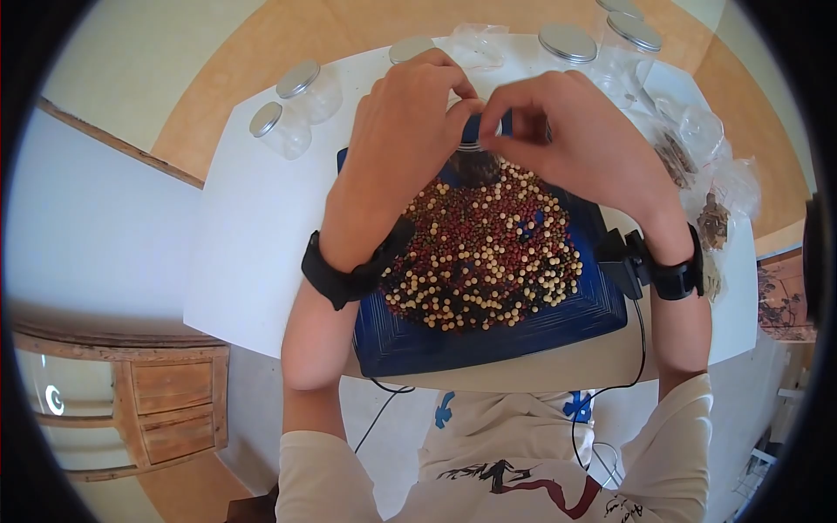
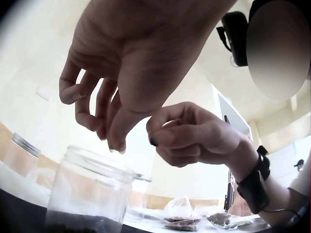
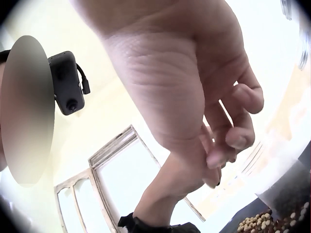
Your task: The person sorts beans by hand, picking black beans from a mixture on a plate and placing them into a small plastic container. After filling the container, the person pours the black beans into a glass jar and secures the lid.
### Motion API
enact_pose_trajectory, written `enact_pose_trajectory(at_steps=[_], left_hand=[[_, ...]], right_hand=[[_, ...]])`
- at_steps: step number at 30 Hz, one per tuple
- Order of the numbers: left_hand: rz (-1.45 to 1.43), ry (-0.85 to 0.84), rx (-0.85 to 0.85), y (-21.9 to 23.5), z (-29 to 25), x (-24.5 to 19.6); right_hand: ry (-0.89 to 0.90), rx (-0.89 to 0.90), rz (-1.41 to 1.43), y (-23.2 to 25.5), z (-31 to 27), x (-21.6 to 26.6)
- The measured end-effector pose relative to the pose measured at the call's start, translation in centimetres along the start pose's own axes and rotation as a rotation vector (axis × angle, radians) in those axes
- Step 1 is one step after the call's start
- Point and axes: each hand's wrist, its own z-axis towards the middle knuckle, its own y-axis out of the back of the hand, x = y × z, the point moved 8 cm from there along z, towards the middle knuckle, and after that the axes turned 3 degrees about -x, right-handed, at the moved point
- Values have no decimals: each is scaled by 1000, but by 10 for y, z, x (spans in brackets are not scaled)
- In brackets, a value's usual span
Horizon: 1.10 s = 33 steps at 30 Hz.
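Note:
A clear glass jar [image 1: 475,167] [image 2: 90,189] with dark contents stands at the back of the blue tray [image 1: 488,349], beside a spread of mixed beans [image 1: 488,253] [image 3: 257,223]. Over the jar, my left hand [image 1: 397,144] [image 2: 131,63] hangs with loosely bent fingers, thumb and forefinger tips close together; nothing shows between them. My right hand [image 1: 580,139] [image 2: 199,138] [image 3: 180,82] is just beside it, thumb and forefinger pinching a small dark thing [image 2: 153,141]. The other right fingers are bent. From the head view, the hands partly cover the jar's top.
Lidded glass jars [image 1: 318,94] [image 1: 283,131] stand at the table's back left, and more jars [image 1: 628,61] at the back right. Plastic bags with dry brown pieces [image 1: 715,222] lie on the right. Cables hang over the white table's [image 1: 253,253] front edge.

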Motion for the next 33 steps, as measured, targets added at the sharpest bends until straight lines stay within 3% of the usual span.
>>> enact_pose_trajectory(at_steps=[2,3,5,9,11,13,14,16,17,21,27,33], left_hand=[[-14,-12,-13,8,1,-3],[23,-10,11,13,0,-4],[59,-9,36,22,-3,-6],[65,82,192,27,-14,-5],[78,118,241,27,-17,-6],[1,107,522,6,-30,-12],[1,109,521,3,-31,-13],[-44,158,884,-29,-58,-12],[1,-7,744,-28,-61,-24],[135,57,854,-56,-77,-21],[142,88,972,-70,-82,-18],[125,64,963,-71,-80,-13]], right_hand=[[-56,-189,-20,7,3,-10],[-57,-192,-20,1,5,-14],[55,-335,-34,2,5,-12],[48,-322,-92,-2,7,-20],[-62,-232,-76,-3,9,-26],[-48,-231,-98,-4,9,-26],[-36,-233,-120,-5,9,-26],[-34,-235,-123,-6,10,-27],[-32,-237,-126,-6,10,-27],[-76,-190,-27,-2,8,-21],[46,-180,60,15,-1,0],[113,-24,113,13,-9,13]])
